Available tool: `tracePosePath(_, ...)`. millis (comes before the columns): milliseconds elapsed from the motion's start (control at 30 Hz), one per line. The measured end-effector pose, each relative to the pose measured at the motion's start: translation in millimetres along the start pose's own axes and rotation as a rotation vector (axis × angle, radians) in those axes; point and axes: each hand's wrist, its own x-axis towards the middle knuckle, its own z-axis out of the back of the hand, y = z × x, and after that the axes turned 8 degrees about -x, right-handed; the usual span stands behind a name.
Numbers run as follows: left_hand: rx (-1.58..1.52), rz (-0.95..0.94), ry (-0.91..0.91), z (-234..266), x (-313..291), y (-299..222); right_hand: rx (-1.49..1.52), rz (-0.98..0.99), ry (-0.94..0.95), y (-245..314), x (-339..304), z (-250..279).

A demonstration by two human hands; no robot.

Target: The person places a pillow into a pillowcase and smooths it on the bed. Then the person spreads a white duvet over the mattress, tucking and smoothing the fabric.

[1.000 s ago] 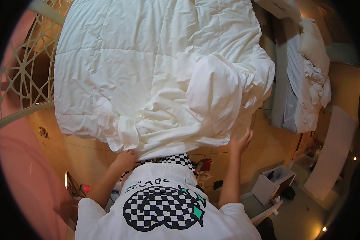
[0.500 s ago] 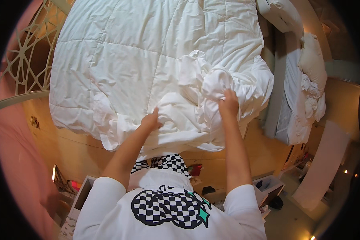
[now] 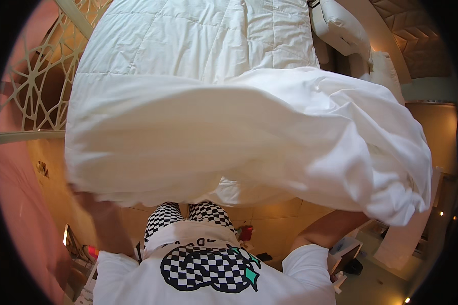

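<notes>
Head view: big white sheet [image 3: 249, 147] lifted over bed [image 3: 203, 35]. Both hands hidden under sheet, grip unclear. Sheet may land crooked or slip if grip is loose.

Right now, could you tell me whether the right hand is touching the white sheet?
Cannot tell: in the head view the lifted white sheet hides the hand; only the forearm shows.

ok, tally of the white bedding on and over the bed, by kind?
Lifted white sheet: 1
Quilted duvet lying on the bed: 1
Pillow at the head end: 1
Total: 3
Both hands are hidden under the sheet.
</notes>
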Motion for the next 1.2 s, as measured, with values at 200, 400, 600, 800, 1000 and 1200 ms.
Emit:
tracePosePath(200,0.414,-0.24,-0.3,91.0,39.9,-61.4,0.137,-0.433,0.012,-37.6,-80.5,8.0)
tracePosePath(400,1.149,0.272,-0.499,179.9,24.6,23.0,-0.61,-1.033,0.453,-149.8,-226.4,94.0)
tracePosePath(600,1.851,0.1,-0.214,181.4,9.4,47.0,-1.13,-0.548,0.729,-167.6,-272.9,126.0)
tracePosePath(800,1.723,-0.128,0.433,104.0,44.0,95.2,-0.516,-0.055,0.954,-92.0,-266.0,-23.7)
tracePosePath(1000,2.017,0.499,0.864,107.1,54.7,145.9,-0.886,0.17,1.374,-101.5,-312.4,-94.7)
tracePosePath(1200,1.344,0.252,0.431,104.5,12.0,155.6,-0.563,-0.002,1.199,-103.6,-310.2,-52.3)
